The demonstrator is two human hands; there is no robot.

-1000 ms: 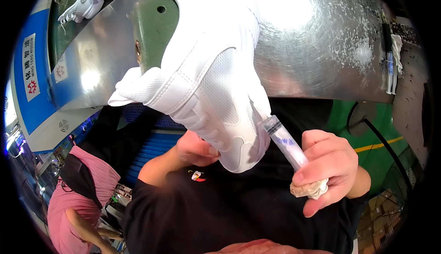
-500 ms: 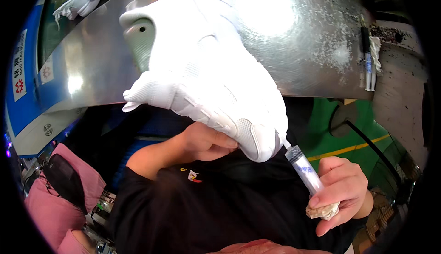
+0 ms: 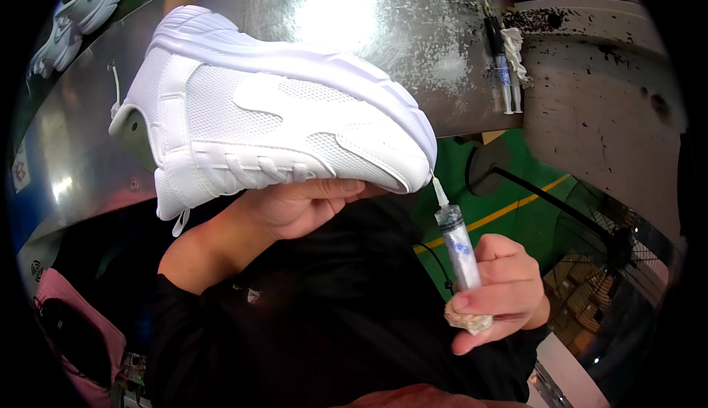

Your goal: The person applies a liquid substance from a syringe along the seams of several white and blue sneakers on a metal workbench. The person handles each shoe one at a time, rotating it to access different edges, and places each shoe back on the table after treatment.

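A white mesh sneaker [image 3: 236, 105] lies on its side in the air, sole edge facing away and toe pointing right. My left hand [image 3: 302, 205] is closed on its upper from below, near the laces and toe; part of the fingers is hidden behind the shoe. In my right hand [image 3: 501, 286] is a clear syringe [image 3: 459, 249] with white contents and blue marks. Its thin nozzle meets the toe's edge, where upper and sole join. A crumpled, stained wad [image 3: 469, 319] sits at the syringe's rear end, against my fingers.
Beyond the shoe stretches a shiny metal table [image 3: 413, 54], with more syringes [image 3: 501, 65] and crumpled tissue [image 3: 515, 50] at its right edge. Other white shoes [image 3: 85, 9] are at the far left. A fan [image 3: 627, 249] stands at right; pink cloth [image 3: 81, 319] shows lower left.
The sneaker has turned so its side panel now faces me. Both hands and the syringe have shifted left in the picture, the nozzle staying at the toe.
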